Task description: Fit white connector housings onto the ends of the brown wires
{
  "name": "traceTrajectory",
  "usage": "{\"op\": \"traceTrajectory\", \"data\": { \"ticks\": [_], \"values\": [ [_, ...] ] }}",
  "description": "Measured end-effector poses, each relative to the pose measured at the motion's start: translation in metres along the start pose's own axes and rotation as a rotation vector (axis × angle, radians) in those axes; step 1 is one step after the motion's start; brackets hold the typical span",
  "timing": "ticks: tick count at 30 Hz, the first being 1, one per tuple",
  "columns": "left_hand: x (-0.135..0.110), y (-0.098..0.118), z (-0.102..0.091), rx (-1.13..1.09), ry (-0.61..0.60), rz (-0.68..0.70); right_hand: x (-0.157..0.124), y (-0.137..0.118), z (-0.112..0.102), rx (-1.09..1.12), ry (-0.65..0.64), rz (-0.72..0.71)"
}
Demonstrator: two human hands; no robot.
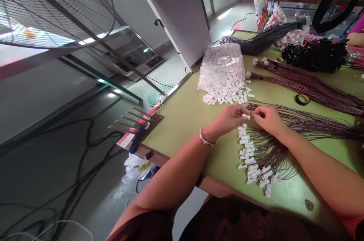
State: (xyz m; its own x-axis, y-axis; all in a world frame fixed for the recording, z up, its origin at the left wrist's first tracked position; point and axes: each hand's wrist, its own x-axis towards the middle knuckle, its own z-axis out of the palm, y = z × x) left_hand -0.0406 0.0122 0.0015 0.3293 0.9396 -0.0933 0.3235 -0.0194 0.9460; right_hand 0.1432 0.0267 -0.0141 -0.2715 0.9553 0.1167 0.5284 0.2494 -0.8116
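My left hand pinches a small white plastic connector above the green tabletop. Close against it, my right hand is closed on the end of a thin brown wire. The two hands almost meet at the connector. Below them lies a curved row of white connectors fitted on brown wires. A bundle of loose brown wires runs off to the right behind my right hand. Ahead of my left hand, loose white connectors spill from a clear plastic bag.
A roll of black tape lies near more brown wire bundles. Farther back are black parts and a dark wire bundle. A pronged metal rack sits at the left table corner. A large fan stands left.
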Motion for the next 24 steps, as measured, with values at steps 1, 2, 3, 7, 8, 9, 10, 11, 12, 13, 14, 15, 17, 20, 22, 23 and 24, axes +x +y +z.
{"op": "traceTrajectory", "data": {
  "ticks": [1, 2, 3, 7, 8, 9, 10, 11, 12, 13, 14, 15, 17, 20, 22, 23, 24],
  "values": [
    [-0.002, 0.002, -0.007, 0.092, -0.043, 0.043, 0.001, 0.0, -0.003, -0.01, 0.0, -0.014],
    [-0.005, 0.003, -0.014, 0.164, -0.099, 0.083, 0.002, 0.0, -0.005, -0.051, 0.012, -0.04],
    [-0.007, 0.004, -0.02, 0.218, -0.161, 0.116, 0.003, -0.001, -0.006, -0.12, 0.029, -0.072],
    [-0.012, 0.005, -0.04, 0.314, -0.402, 0.131, 0.004, -0.007, 0.001, -0.51, 0.004, -0.2],
    [-0.013, 0.005, -0.046, 0.335, -0.408, 0.093, 0.004, -0.009, 0.004, -0.59, -0.008, -0.203],
    [-0.013, 0.004, -0.053, 0.364, -0.359, 0.039, 0.003, -0.011, 0.007, -0.651, -0.013, -0.198],
    [-0.013, 0.003, -0.061, 0.397, -0.244, -0.026, 0.002, -0.012, 0.009, -0.691, -0.016, -0.184],
    [-0.012, 0.001, -0.068, 0.429, -0.071, -0.093, 0.001, -0.013, 0.011, -0.713, -0.02, -0.17],
    [-0.011, -0.002, -0.074, 0.45, 0.141, -0.147, -0.001, -0.014, 0.012, -0.718, -0.022, -0.158],
    [-0.009, -0.005, -0.078, 0.458, 0.357, -0.179, -0.002, -0.014, 0.012, -0.71, -0.02, -0.152],
    [-0.006, -0.008, -0.079, 0.457, 0.533, -0.187, -0.003, -0.013, 0.012, -0.69, -0.008, -0.15],
    [-0.001, -0.012, -0.078, 0.456, 0.631, -0.167, -0.004, -0.012, 0.012, -0.659, 0.012, -0.149],
    [0.009, -0.018, -0.069, 0.505, 0.631, -0.102, -0.004, -0.007, 0.01, -0.573, 0.061, -0.129],
    [0.024, -0.025, -0.05, 0.703, 0.522, -0.074, -0.004, 0.001, 0.009, -0.43, 0.098, -0.054],
    [0.028, -0.027, -0.043, 0.803, 0.488, -0.083, -0.002, 0.005, 0.009, -0.331, 0.095, -0.039],
    [0.028, -0.028, -0.041, 0.828, 0.481, -0.086, -0.002, 0.007, 0.009, -0.281, 0.092, -0.044],
    [0.027, -0.028, -0.042, 0.837, 0.476, -0.082, -0.002, 0.008, 0.009, -0.232, 0.089, -0.049]
  ]
}}
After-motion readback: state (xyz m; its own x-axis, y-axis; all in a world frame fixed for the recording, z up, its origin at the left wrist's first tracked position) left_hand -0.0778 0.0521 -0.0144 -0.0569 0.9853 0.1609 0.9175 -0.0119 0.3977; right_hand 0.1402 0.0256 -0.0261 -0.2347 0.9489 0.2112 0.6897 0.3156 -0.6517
